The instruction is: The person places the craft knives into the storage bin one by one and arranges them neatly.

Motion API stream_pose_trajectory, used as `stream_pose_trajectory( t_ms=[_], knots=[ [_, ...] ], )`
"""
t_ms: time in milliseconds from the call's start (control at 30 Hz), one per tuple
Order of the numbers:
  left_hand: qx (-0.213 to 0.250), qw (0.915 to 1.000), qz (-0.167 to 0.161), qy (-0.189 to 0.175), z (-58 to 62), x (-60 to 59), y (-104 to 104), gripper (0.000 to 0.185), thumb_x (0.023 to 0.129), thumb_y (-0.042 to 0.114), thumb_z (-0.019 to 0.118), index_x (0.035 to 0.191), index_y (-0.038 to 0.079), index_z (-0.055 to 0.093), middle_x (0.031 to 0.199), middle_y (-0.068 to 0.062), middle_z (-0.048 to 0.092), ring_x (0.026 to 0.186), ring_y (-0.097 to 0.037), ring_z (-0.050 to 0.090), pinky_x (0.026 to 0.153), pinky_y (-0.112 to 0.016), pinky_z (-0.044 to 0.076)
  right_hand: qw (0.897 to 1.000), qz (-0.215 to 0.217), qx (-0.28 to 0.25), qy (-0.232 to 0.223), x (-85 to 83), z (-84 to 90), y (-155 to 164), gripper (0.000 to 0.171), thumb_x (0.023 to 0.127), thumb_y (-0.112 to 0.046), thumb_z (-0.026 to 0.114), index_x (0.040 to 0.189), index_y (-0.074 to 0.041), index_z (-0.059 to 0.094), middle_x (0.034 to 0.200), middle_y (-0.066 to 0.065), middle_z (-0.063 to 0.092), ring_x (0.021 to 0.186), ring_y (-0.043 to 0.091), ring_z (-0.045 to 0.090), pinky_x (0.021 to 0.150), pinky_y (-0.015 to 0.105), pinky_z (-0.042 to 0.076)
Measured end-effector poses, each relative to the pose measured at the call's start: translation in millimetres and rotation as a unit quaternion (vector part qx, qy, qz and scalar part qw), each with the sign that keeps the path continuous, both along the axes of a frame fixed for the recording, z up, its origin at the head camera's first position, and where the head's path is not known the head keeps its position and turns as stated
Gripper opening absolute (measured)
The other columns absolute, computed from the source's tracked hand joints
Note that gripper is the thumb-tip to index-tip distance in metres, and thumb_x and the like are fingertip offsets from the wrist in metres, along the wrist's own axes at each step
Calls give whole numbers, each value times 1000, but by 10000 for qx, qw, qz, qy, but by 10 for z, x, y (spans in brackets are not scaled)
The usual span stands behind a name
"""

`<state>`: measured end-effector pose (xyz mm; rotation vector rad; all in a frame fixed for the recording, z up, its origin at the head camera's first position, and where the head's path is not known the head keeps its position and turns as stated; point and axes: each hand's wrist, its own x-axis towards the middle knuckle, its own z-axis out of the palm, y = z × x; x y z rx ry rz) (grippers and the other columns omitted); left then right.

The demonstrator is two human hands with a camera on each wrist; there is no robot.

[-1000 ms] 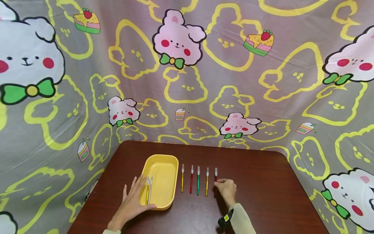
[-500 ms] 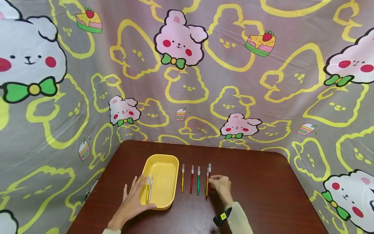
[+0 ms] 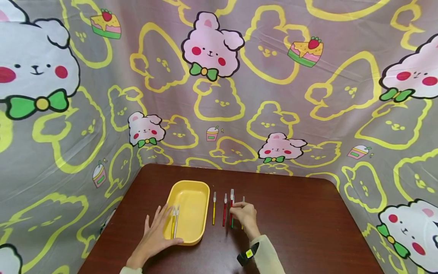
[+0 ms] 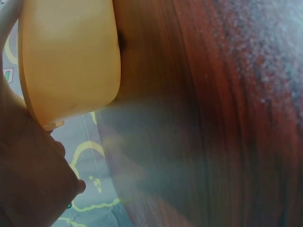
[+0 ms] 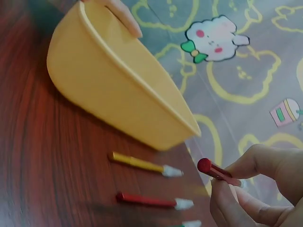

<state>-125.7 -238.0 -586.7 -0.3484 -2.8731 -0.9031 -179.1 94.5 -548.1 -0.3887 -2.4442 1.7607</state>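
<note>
My right hand (image 3: pixel 239 208) pinches a red pen with a white cap (image 3: pixel 231 196) and holds it above the row of pens; the right wrist view shows that red pen (image 5: pixel 217 172) between thumb and fingers (image 5: pixel 255 189). On the table lie a yellow pen (image 3: pixel 213 210), a red pen (image 3: pixel 224 210), a green pen (image 3: pixel 232 224) and another yellow pen (image 3: pixel 243 199), the last two partly hidden by my hand. My left hand (image 3: pixel 155 232) rests flat on the left rim of the yellow tray (image 3: pixel 191 198), which holds two pens (image 3: pixel 175 224).
The dark wooden table (image 3: pixel 308 228) is enclosed on three sides by a grey cartoon-print cloth (image 3: pixel 219 95). In the right wrist view the tray (image 5: pixel 113 85) stands left of the yellow pen (image 5: pixel 142 164) and red pen (image 5: pixel 151 200).
My right hand picked the red pen up from the right end of the row and carried it left, over the other pens. The left hand stayed on the tray.
</note>
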Motion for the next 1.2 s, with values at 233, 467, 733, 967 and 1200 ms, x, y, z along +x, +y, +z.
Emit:
stream_pose_trajectory(
  t_ms=[233, 467, 733, 967, 1200],
  knots=[
    [-41, 10000, -19, 28, -2, -10, -6, 128, 68, 68, 89, 166, 8, 33, 173, -16, 25, 156, -50, 18, 115, -80, 5, 9992, 198, -359, 13, 23, 8, -275, 16, 72, 2, 75, 88, 4, 78, 77, 11, 77, 62, 22, 76, 65, 42, 65],
    [-2, 10000, -8, -4, 6, -7, -10, 128, 68, 68, 89, 166, 9, 32, 173, -16, 24, 156, -51, 18, 115, -80, 5, 9984, 349, -446, -18, 45, 65, -558, 12, 73, 2, 76, 85, 3, 76, 76, 11, 77, 66, 30, 78, 65, 41, 65],
    [12, 10000, -17, -17, -4, -9, -13, 128, 68, 67, 90, 166, 9, 32, 173, -15, 24, 156, -51, 17, 115, -80, 5, 9976, 322, -612, -60, 53, 79, -762, 12, 72, 3, 77, 84, 2, 75, 73, 13, 76, 65, 33, 77, 64, 42, 65],
    [-15, 10000, -30, 76, -8, -8, -7, 127, 69, 69, 88, 165, 8, 34, 173, -17, 25, 156, -51, 18, 114, -81, 6, 9973, 369, -628, -56, 82, 97, -917, 11, 73, 6, 80, 84, 4, 76, 73, 12, 76, 61, 24, 76, 62, 42, 64],
    [-32, 10000, -17, -7, 7, 0, -8, 126, 70, 69, 88, 166, 10, 33, 173, -16, 24, 156, -51, 18, 114, -81, 5, 9982, 292, -522, 67, 79, 97, -1084, 12, 73, 9, 78, 84, 5, 76, 74, 12, 76, 62, 19, 74, 56, 30, 62]
  ],
)
